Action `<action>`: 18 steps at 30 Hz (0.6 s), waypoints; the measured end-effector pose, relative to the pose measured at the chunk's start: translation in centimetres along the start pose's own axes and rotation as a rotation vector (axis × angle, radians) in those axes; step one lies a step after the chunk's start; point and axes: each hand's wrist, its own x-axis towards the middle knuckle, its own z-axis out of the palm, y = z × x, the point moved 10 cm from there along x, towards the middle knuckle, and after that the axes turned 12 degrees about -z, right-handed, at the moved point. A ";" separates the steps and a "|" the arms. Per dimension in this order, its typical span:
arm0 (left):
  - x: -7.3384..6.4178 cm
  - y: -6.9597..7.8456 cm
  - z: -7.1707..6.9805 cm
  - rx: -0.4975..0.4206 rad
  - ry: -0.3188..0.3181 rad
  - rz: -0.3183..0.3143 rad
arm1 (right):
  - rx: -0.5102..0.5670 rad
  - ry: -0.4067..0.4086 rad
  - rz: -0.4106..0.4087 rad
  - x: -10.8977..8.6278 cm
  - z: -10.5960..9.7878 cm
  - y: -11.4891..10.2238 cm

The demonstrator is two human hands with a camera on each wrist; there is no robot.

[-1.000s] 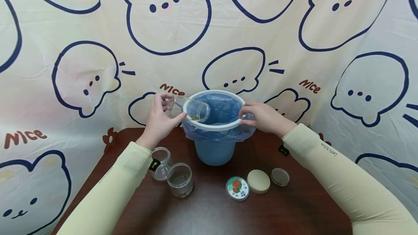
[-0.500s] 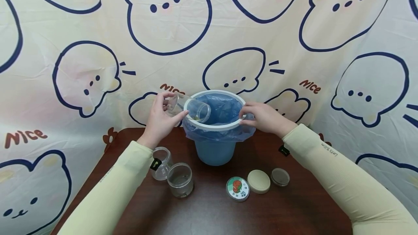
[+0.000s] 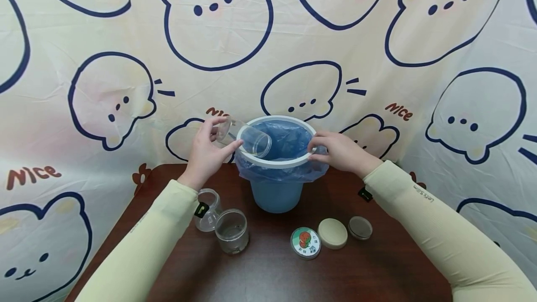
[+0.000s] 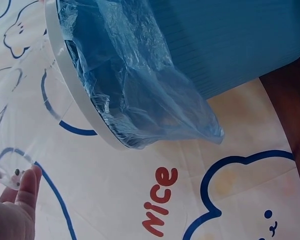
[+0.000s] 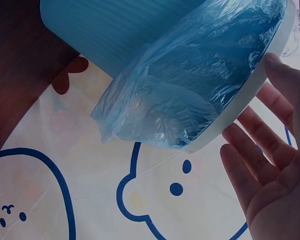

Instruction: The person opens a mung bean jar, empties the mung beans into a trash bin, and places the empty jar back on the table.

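Observation:
My left hand (image 3: 205,155) grips a clear plastic jar (image 3: 256,141) near its base. The jar is tipped on its side, base raised, its mouth over the inside of a blue trash bin (image 3: 277,195). A thin blue bag (image 3: 289,136) lines the bin, folded out over the side under a white rim ring (image 3: 277,164). On the bin's right side my right hand (image 3: 337,150) holds the rim ring. In the right wrist view its thumb (image 5: 275,60) lies on the ring, with the fingers beneath. The left wrist view shows the left fingertips (image 4: 27,190) against the jar's end.
Two clear jars without lids, one (image 3: 232,232) in front of the other (image 3: 208,211), stand on the dark wooden table (image 3: 268,278) left of the bin. Three round lids lie at the front right: a printed one (image 3: 305,242), a cream one (image 3: 333,233) and a dull clear one (image 3: 360,228).
The jar's base has risen slightly, steepening its tilt. Small greenish bits near its mouth dwindled and no longer show inside. The right hand has kept its place on the rim.

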 end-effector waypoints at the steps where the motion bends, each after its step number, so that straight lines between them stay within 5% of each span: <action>1: 0.0 0.1 0.0 0.000 -0.001 0.002 | 0.000 0.001 0.000 0.0 0.0 0.0; 18: 0.5 0.9 0.4 0.031 -0.014 -0.009 | -0.003 0.001 0.003 0.0 0.0 0.1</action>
